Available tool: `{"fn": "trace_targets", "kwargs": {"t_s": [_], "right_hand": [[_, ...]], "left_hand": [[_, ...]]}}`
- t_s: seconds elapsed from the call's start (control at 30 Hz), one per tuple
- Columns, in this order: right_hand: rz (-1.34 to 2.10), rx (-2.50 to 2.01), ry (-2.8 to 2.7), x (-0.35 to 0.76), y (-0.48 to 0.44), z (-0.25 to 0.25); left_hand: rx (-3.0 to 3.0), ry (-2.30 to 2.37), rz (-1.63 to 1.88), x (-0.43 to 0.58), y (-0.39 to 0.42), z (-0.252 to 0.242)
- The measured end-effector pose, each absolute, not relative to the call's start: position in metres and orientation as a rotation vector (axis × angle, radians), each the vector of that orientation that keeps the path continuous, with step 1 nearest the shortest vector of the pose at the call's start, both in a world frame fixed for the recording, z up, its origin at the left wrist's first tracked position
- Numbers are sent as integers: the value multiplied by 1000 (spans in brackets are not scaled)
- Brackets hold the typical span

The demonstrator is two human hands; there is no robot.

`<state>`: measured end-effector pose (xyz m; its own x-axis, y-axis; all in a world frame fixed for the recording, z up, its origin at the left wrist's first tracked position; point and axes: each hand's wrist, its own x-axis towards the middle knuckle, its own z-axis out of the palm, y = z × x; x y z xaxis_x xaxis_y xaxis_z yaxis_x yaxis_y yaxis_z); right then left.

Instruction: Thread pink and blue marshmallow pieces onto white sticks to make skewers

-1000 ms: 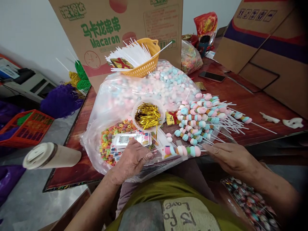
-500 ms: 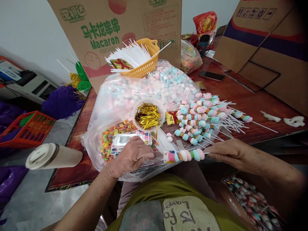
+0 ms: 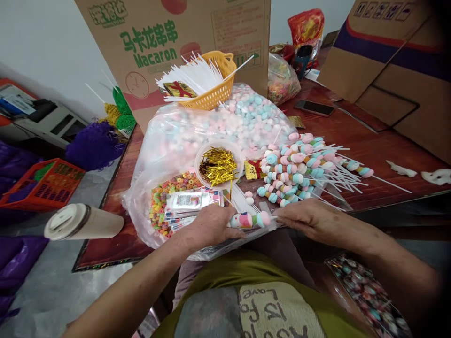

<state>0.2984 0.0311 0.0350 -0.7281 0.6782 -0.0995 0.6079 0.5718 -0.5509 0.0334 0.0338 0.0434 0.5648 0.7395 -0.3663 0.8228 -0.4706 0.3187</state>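
My right hand (image 3: 306,217) pinches the white stick of a marshmallow skewer (image 3: 263,218). My left hand (image 3: 211,225) is closed on a clear printed wrapper bag (image 3: 240,220), which surrounds the far part of the skewer; pink, green and blue pieces show outside it. Beside my left hand lies a stack of printed bags (image 3: 186,201) on colorful cereal rings (image 3: 165,190). A bowl (image 3: 198,176) of gold twist ties (image 3: 218,165) stands beyond them. Finished-looking marshmallow skewers (image 3: 292,171) are piled beyond my right hand, their sticks pointing right.
A large clear bag of marshmallows (image 3: 211,124) fills the table's middle, with a yellow basket (image 3: 214,94) of white sticks on it. A lidded cup (image 3: 86,221) stands at the left edge. Cardboard boxes (image 3: 151,94) and a phone (image 3: 314,107) are farther back. Bagged skewers (image 3: 366,291) lie low right.
The skewer has moved left into the wrapper bag, which now covers more of its marshmallows. My right hand has followed leftward, and my left hand has come to the bag around the skewer.
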Motion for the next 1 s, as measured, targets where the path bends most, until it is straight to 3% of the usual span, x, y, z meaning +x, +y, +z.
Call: {"fn": "trace_targets", "kwargs": {"t_s": [0.2, 0.37, 0.53, 0.7, 0.9, 1.0], "right_hand": [[624, -1029, -3003, 253, 37, 41], [524, -835, -2672, 258, 45, 39], [524, -793, -2655, 249, 39, 21], [517, -826, -2564, 238, 38, 14], [430, -689, -2576, 233, 50, 36], [416, -622, -2581, 221, 54, 34]], "left_hand": [[1857, 1132, -141, 61, 33, 33], [1755, 1226, 107, 55, 35, 28], [1944, 1220, 72, 60, 30, 21], [1748, 946, 387, 30, 36, 43], [1572, 921, 114, -12, 17, 52], [1228, 908, 233, 1, -3, 32]]}}
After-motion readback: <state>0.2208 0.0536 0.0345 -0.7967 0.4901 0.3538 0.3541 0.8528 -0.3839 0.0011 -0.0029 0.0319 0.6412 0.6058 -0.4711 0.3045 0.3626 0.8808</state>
